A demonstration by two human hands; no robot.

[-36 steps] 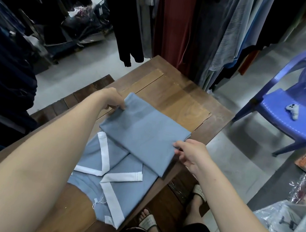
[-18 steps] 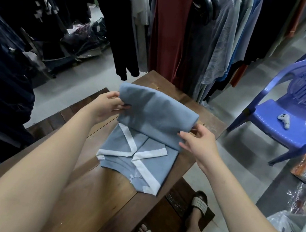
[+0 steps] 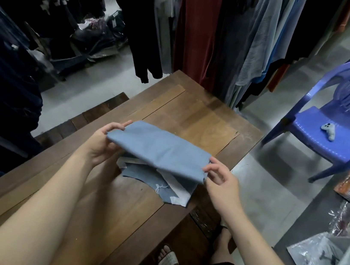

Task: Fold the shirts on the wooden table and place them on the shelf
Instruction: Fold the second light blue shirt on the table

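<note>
- The blue shirt (image 3: pixel 162 150) sits near the middle of the view. It is lifted just above the near half of the tabletop (image 3: pixel 196 117) as a compact folded bundle.
- The left hand (image 3: pixel 102 144) pinches the bundle's 9 o'clock end, with its fingers (image 3: pixel 116 126) curled over the edge.
- The right hand (image 3: pixel 221 181) pinches the 3 o'clock end between thumb and fingers (image 3: pixel 218 162).
- White-trimmed layers sag out toward 6 o'clock. They seem to brush the tabletop, so I judge the fold loose rather than finished.
- Done, as far as I can see: this shirt is folded down to a narrow packet.
- Left: tuck or square the hanging layers, then carry it to the shelf, which I cannot make out here.
- No other shirt lies on the tabletop in view.
- Hanging clothes (image 3: pixel 198 23) fill 12 o'clock, and a purple chair (image 3: pixel 305 128) stands at 3 o'clock.
</note>
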